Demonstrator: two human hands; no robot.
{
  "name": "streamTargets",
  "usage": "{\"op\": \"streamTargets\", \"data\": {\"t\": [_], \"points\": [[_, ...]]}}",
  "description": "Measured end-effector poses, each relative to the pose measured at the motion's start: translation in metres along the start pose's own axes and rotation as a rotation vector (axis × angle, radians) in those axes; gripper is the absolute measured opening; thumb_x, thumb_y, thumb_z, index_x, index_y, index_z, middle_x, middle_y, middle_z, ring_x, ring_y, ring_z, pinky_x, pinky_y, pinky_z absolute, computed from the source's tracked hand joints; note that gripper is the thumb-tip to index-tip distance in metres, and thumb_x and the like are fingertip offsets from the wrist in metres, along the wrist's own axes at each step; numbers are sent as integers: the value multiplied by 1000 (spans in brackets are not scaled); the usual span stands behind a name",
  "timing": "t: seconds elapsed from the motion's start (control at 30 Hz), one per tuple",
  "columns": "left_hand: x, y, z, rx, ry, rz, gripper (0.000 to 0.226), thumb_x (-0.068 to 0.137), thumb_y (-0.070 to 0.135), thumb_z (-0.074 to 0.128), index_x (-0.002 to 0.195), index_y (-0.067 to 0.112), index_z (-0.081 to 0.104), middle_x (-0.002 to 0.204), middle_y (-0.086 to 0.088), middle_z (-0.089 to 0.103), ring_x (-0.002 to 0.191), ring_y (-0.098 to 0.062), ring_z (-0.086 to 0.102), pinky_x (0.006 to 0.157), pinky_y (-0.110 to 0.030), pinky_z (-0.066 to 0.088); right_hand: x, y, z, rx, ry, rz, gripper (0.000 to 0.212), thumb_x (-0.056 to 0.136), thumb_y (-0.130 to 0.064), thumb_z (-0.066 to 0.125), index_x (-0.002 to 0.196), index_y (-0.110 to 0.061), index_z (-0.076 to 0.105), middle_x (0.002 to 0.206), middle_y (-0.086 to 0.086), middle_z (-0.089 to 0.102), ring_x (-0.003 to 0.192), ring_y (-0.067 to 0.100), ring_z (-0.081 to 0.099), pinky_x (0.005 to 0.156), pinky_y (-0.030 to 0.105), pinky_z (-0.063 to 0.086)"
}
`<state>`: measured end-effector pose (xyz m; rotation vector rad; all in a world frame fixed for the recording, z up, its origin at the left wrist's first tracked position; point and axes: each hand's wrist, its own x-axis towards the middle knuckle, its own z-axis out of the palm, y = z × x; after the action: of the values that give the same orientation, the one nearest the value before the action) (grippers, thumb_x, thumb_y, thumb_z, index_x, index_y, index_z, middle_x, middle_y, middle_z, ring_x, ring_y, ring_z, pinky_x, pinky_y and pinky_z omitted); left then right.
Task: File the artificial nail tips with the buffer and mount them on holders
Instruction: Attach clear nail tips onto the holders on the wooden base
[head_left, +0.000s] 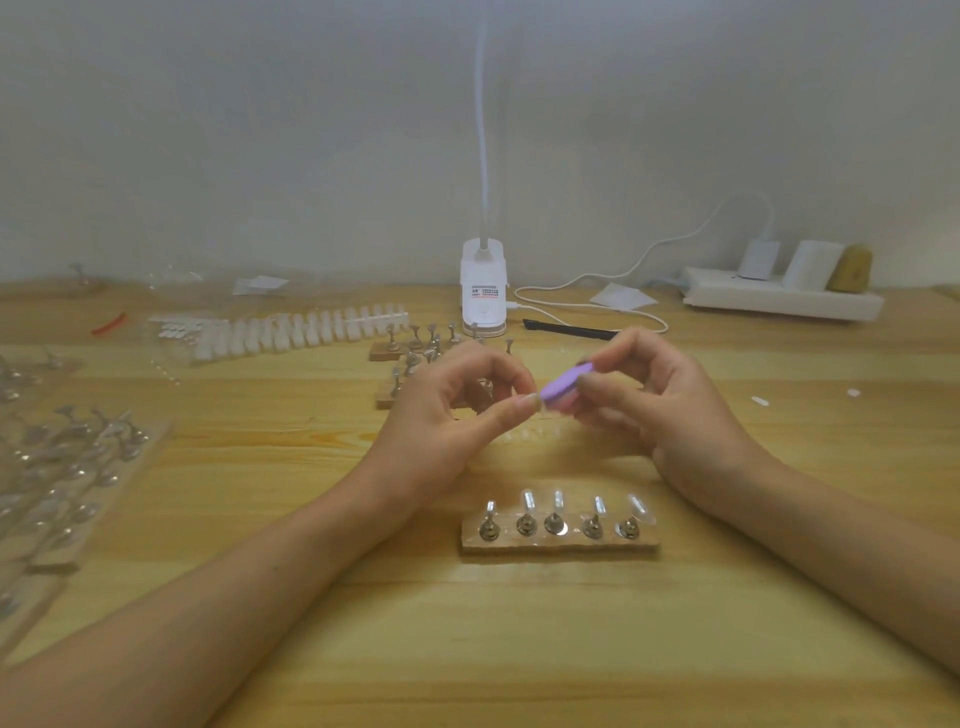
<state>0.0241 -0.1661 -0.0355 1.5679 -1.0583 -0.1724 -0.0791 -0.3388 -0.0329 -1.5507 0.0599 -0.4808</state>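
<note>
Now, the step in hand looks like filing. The right hand (654, 405) pinches the purple buffer (566, 387) between thumb and curled fingers, and the left hand (457, 410) has its thumb and forefinger closed together right at the buffer's lower end. They are presumably closed on a clear nail tip (541, 409), though it is too small and see-through to make out with certainty.

To do this well, I judge that the left pinch should sit low on the tip, so the edge being worked stands proud of the fingertips. The buffer should meet that edge at a shallow slant, with short, light strokes, since a thin plastic tip will flex or flick away under pressure. Turning the tip, not the buffer, should give an even edge.

Both hands hover above the table (519, 649) and touch nothing on it. The forearms come in from the lower corners and the wrists are bent slightly inward so the fingertips meet in the middle. The left hand's other fingers curl loosely under.

Just in front of the hands stands a wooden block (561, 545) with 5 holders (555, 522), each carrying a clear tip. A short row of loose tips (530, 434) lies under the hands — likely the next to file.
</note>
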Motion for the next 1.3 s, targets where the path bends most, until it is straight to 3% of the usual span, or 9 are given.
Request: {"op": "streamTargets", "data": {"t": [0.1,0.23,0.33,0.47,0.6,0.73,0.83,0.97,1.3], "points": [[0,-1,0,-7,0,-7,13,89,8,70,81,18,66,90,-2,63,74,-7,54,73,-17,44,-3,1,2,-96,-152,-24,26,80,-16,78,90,-4,57,96,8,74,79,28,76,68,27,59],[0,0,0,-4,-1,-10,10,87,10,71,82,17,67,91,0,62,75,-5,55,74,-16,44,-1,-2,0,13,16,-17,20,78,-18,74,88,-11,58,101,17,73,79,25,75,70,28,59],[0,-1,0,-10,4,-10,9,89,11,70,82,16,66,93,-3,64,76,-6,55,75,-18,45,-4,0,2,-107,-188,-11,19,80,-15,79,88,-11,61,98,9,74,78,31,75,69,32,61],[0,-1,0,1,-9,-8,10,88,11,71,82,19,67,93,-1,64,77,-7,56,75,-17,46,-1,-1,0,-16,27,-27,23,79,-20,72,91,-9,56,95,9,74,79,22,75,68,26,58],[0,-2,-1,5,-1,5,10,89,12,70,83,18,66,93,-2,64,80,-10,58,76,-22,47,-4,2,2,-137,-191,-27,20,80,-15,78,89,-10,61,95,6,74,78,27,75,69,30,60],[1,-1,1,22,-4,7,9,87,12,73,82,19,68,92,0,62,78,-7,56,76,-18,46,-1,0,-1,-20,14,-29,24,78,-22,74,91,-10,58,91,7,76,78,23,74,70,28,58],[1,-2,0,40,21,3,9,87,13,72,82,19,67,92,1,61,77,-5,54,75,-18,45,-2,2,1,-107,-147,-10,23,77,-18,79,89,-8,62,96,9,75,79,28,75,71,32,61],[-1,0,0,62,-20,16,11,86,15,75,80,22,68,94,0,59,71,-5,49,73,-18,45,0,0,0,15,54,-24,25,74,-20,75,89,-9,59,96,12,73,77,23,75,70,27,57],[-1,2,0,61,-12,21,12,85,11,75,79,19,68,92,-1,58,69,-1,48,71,-19,44,-1,-2,1,-17,-67,27,21,72,-26,82,83,-21,64,95,4,75,76,23,75,59,26,57]]}}
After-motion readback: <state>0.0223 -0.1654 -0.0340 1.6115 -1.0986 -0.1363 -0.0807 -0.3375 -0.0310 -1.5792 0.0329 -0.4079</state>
